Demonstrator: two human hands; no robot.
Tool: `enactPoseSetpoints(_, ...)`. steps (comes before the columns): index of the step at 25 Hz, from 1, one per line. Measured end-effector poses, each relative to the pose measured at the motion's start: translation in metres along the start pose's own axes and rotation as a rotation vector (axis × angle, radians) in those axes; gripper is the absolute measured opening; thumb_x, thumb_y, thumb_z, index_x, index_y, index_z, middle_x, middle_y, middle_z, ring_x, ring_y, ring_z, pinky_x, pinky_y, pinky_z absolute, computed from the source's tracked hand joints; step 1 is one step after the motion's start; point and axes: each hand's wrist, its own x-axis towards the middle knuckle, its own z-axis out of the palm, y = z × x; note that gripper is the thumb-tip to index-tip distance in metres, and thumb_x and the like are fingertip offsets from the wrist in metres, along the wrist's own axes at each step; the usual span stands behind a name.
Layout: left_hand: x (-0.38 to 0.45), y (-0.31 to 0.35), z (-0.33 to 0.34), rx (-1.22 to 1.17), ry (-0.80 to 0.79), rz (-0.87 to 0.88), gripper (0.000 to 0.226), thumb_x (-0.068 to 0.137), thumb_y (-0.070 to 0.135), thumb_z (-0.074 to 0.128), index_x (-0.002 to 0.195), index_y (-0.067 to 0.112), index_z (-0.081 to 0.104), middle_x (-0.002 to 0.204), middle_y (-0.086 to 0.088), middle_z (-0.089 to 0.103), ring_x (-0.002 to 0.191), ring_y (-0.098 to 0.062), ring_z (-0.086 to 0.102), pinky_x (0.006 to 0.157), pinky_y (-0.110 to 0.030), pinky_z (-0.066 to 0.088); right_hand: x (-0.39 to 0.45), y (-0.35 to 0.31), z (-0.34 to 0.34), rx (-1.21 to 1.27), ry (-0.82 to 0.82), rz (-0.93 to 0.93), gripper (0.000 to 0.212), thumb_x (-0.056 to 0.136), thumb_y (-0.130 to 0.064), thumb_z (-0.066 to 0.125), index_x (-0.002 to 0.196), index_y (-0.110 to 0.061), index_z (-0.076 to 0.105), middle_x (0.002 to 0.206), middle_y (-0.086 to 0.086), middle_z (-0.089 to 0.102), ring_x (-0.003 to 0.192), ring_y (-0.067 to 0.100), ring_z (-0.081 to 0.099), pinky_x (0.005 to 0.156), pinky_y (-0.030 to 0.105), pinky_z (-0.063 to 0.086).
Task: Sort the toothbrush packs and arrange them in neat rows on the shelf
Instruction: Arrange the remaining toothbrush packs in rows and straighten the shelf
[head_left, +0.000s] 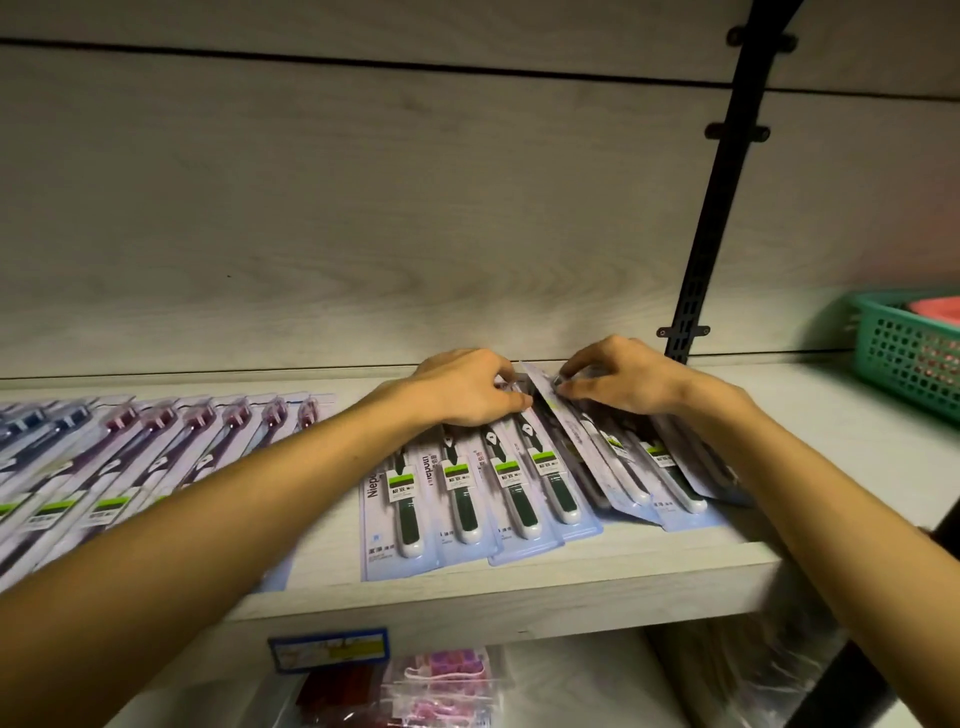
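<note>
— Where are the green toothbrush packs (511, 488)?
— Overlapping in a row at the shelf (519, 597) front edge, right of middle. One tilted pack (558, 415) stands on edge among them, toward the back edge.
— And the hands?
— The left hand (467, 387) pinches the pack tops; the right hand (621, 382) grips the tilted one.
— Anything else?
— Purple packs (171, 447) fan along the left; a green basket (909, 353) sits at the right end.

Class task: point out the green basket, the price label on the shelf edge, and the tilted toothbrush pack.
green basket (904, 358): head view, mesh side wall.
price label (328, 649): head view, its middle.
tilted toothbrush pack (563, 423): head view, raised face.
</note>
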Motion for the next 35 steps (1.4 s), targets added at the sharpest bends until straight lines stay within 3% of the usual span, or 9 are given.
enactPoseSetpoints(4,-0.004,-0.007,0.015,-0.148,0.107,0.021,0.037,0.093,0.051,0.064,0.118,0.024,0.068,0.115,0.004,0.068,0.102,-0.019,0.062,0.087,-0.036,0.051,-0.001,0.009,-0.007,0.108,0.039,0.018,0.021,0.085,-0.035,0.075,0.099,-0.019,0.076,0.087,-0.008,0.071,0.088,0.011,0.063,0.083,0.025,0.049)
enactPoseSetpoints(7,-0.006,-0.016,0.016,-0.252,0.150,0.009,0.034,0.090,0.050,0.068,0.114,0.025,0.071,0.111,0.006,0.070,0.102,-0.017,0.063,0.083,-0.031,0.048,0.002,0.014,-0.009,0.017,0.039,0.017,0.021,0.085,-0.036,0.075,0.100,-0.021,0.076,0.092,-0.008,0.070,0.091,0.011,0.062,0.080,0.024,0.046)
enactPoseSetpoints(11,-0.011,-0.010,0.019,-0.223,0.190,0.052,0.031,0.091,0.046,0.069,0.116,0.028,0.071,0.114,0.008,0.072,0.101,-0.016,0.064,0.090,-0.036,0.053,0.009,0.018,-0.010,-0.048,0.135,0.016,0.016,0.084,-0.034,0.075,0.097,-0.024,0.076,0.094,-0.006,0.071,0.090,0.013,0.064,0.077,0.025,0.045)
enactPoseSetpoints(15,-0.013,-0.003,0.019,-0.329,0.200,0.058,0.036,0.086,0.041,0.076,0.118,0.028,0.070,0.108,0.010,0.072,0.099,-0.012,0.066,0.091,-0.037,0.055,0.009,0.021,-0.004,-0.074,0.069,-0.007,0.025,0.081,-0.040,0.078,0.100,-0.024,0.076,0.086,-0.014,0.066,0.078,0.004,0.058,0.067,0.019,0.040)
enactPoseSetpoints(17,-0.009,0.000,0.017,-0.367,0.186,0.029,0.041,0.083,0.042,0.078,0.119,0.027,0.069,0.105,0.012,0.071,0.099,-0.011,0.067,0.092,-0.036,0.054,0.010,0.022,-0.001,-0.058,0.043,-0.012,0.028,0.081,-0.044,0.077,0.102,-0.024,0.076,0.095,-0.009,0.069,0.087,0.010,0.060,0.074,0.023,0.041)
enactPoseSetpoints(22,0.010,0.014,0.011,-0.133,0.096,-0.023,0.061,0.086,0.061,0.066,0.137,0.027,0.060,0.128,0.005,0.066,0.117,-0.022,0.061,0.095,-0.035,0.049,0.007,0.024,-0.002,0.044,0.053,-0.003,0.021,0.090,-0.041,0.068,0.102,-0.026,0.077,0.098,-0.007,0.073,0.098,0.014,0.064,0.086,0.028,0.049)
enactPoseSetpoints(28,0.018,0.009,0.021,-0.123,0.197,-0.029,0.049,0.087,0.057,0.068,0.125,0.027,0.069,0.119,0.001,0.065,0.108,-0.022,0.060,0.077,-0.029,0.043,0.004,0.024,-0.003,0.132,-0.009,0.032,0.024,0.091,-0.040,0.066,0.111,-0.029,0.075,0.112,-0.006,0.071,0.107,0.013,0.063,0.101,0.034,0.049)
enactPoseSetpoints(31,0.021,0.005,0.025,-0.183,0.164,-0.020,0.042,0.087,0.055,0.069,0.118,0.027,0.071,0.109,0.005,0.062,0.102,-0.018,0.059,0.080,-0.030,0.045,0.003,0.024,-0.004,0.144,-0.035,0.043,0.026,0.092,-0.040,0.065,0.115,-0.031,0.073,0.116,-0.006,0.070,0.109,0.014,0.062,0.102,0.034,0.048)
enactPoseSetpoints(35,0.022,-0.005,0.019,-0.370,0.149,-0.056,0.018,0.082,0.046,0.076,0.090,0.030,0.074,0.098,0.008,0.071,0.096,-0.017,0.064,0.090,-0.037,0.053,0.003,0.026,-0.005,0.121,-0.015,0.030,0.025,0.094,-0.033,0.064,0.115,-0.023,0.072,0.112,-0.002,0.071,0.107,0.016,0.064,0.100,0.031,0.049)
